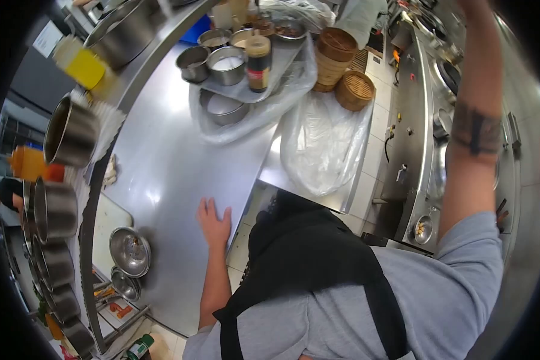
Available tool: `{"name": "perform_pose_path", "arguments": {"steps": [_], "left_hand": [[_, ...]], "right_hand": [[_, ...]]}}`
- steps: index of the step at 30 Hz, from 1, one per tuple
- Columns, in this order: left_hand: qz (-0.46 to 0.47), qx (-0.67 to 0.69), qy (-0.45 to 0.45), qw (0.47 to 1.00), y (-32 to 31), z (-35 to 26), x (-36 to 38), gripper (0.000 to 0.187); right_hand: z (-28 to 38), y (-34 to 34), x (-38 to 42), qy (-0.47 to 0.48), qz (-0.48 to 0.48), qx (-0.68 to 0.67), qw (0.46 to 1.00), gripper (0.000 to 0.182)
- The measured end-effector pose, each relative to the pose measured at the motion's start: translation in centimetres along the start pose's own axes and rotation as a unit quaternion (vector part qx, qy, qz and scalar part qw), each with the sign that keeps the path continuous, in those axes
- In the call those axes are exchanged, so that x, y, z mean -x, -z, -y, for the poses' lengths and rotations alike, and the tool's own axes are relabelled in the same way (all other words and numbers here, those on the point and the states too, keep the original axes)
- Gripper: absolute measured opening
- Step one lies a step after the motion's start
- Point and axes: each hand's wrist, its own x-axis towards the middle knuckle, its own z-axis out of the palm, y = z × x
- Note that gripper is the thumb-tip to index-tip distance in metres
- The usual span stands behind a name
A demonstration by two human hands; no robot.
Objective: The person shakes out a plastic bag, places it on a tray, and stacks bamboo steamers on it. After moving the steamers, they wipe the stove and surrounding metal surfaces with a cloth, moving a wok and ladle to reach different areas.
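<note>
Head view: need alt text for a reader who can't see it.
A person's left hand rests, fingers spread, on a shiny metal worktop, while the right arm stretches past the frame's top edge. Beyond stand metal pots, a dark bottle and bamboo steamers.

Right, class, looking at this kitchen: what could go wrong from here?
The bamboo steamers stand near the steel counter's edge; a bump might knock one down.
Loose plastic lies around the tray of metal pots, so a snag could spill them.
The outstretched right arm is near the range, perhaps risking a burn if hot.
</note>
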Motion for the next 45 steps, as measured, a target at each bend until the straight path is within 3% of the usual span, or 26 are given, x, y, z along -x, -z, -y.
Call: {"name": "perform_pose_path", "arguments": {"steps": [1, 3, 4, 7, 9, 11, 13, 17, 22, 26, 27, 28, 29, 30, 31, 32, 33, 35, 39, 43, 45], "left_hand": [[-0.001, -0.007, 0.008, 1.0, -0.2, 0.0, 0.1, 0.065], [0.0, -0.026, -0.002, 1.0, -0.7, 0.2, 0.1, 0.064], [-0.002, -0.044, -0.01, 0.999, -1.0, 0.3, 0.0, 0.062], [0.035, -0.051, 0.035, 0.997, -1.6, 0.2, 0.0, 0.057], [0.049, -0.08, 0.047, 0.995, -1.0, -3.5, 0.4, 0.053], [0.058, -0.105, 0.059, 0.991, -0.3, -8.4, 0.6, 0.05], [0.128, -0.035, 0.101, 0.986, -0.5, -13.1, 1.9, 0.045], [0.194, 0.015, 0.064, 0.979, -1.1, -17.9, 6.8, 0.041], [0.206, 0.01, 0.157, 0.966, -1.6, -16.7, 14.5, 0.037], [0.221, 0.032, 0.243, 0.944, -1.4, -15.8, 16.7, 0.034], [0.173, 0.037, 0.257, 0.95, -1.2, -15.6, 16.5, 0.034], [0.19, 0.037, 0.239, 0.951, -0.9, -15.8, 16.1, 0.034], [0.211, 0.036, 0.22, 0.952, -0.6, -15.8, 15.7, 0.034], [0.201, 0.046, 0.212, 0.955, -0.1, -15.7, 15.0, 0.035], [0.173, 0.05, 0.219, 0.959, 0.0, -14.8, 14.6, 0.035], [0.123, 0.043, 0.157, 0.979, 0.0, -13.6, 14.0, 0.035], [0.077, 0.035, 0.092, 0.992, -0.3, -12.6, 13.3, 0.036], [0.041, 0.04, 0.08, 0.995, 0.6, -10.5, 11.2, 0.035], [-0.072, 0.047, 0.063, 0.994, 4.1, -5.8, 8.8, 0.029], [-0.135, -0.009, 0.082, 0.987, 6.3, 1.3, 8.8, 0.03], [-0.136, -0.032, 0.099, 0.985, 6.3, 4.8, 10.0, 0.032]], "right_hand": [[0.2, 0.1, 4.7, -0.058, 0.058, -0.055, 0.995, 0.051], [-10.9, -5.8, 12.0, -0.201, 0.199, -0.151, 0.947, 0.034], [-14.0, -8.7, 15.8, -0.216, 0.249, -0.142, 0.933, 0.031], [-19.4, -18.0, 25.9, -0.248, 0.236, -0.066, 0.937, 0.03], [-23.0, -24.5, 30.8, -0.243, 0.236, -0.03, 0.94, 0.029], [-25.1, -29.3, 33.6, -0.265, 0.259, -0.014, 0.929, 0.028], [-26.3, -33.0, 36.0, -0.246, 0.257, -0.002, 0.935, 0.029], [-27.3, -36.5, 39.6, -0.228, 0.316, 0.001, 0.921, 0.032], [-27.5, -36.1, 39.5, -0.199, 0.319, 0.025, 0.926, 0.042], [-28.6, -39.1, 41.5, -0.176, 0.254, 0.035, 0.95, 0.034], [-29.1, -40.1, 41.4, -0.186, 0.286, -0.002, 0.94, 0.038], [-28.7, -39.3, 40.1, -0.166, 0.347, 0.023, 0.923, 0.046], [-27.7, -38.4, 38.6, -0.128, 0.376, 0.063, 0.916, 0.056], [-22.3, -31.5, 33.1, -0.187, 0.436, 0.102, 0.874, 0.065], [-22.1, -31.0, 29.8, -0.175, 0.542, 0.037, 0.821, 0.072], [-23.7, -34.3, 28.9, -0.045, 0.551, 0.015, 0.833, 0.074], [-19.7, -28.8, 23.7, -0.014, 0.56, -0.034, 0.827, 0.076], [-11.4, -19.5, 15.3, 0.057, 0.547, -0.141, 0.823, 0.071], [2.4, -10.2, 4.4, 0.209, 0.346, -0.295, 0.866, 0.062], [18.1, -4.2, -4.7, 0.282, 0.116, -0.44, 0.845, 0.06], [25.7, -1.9, -9.0, 0.297, 0.086, -0.464, 0.83, 0.06]]}}
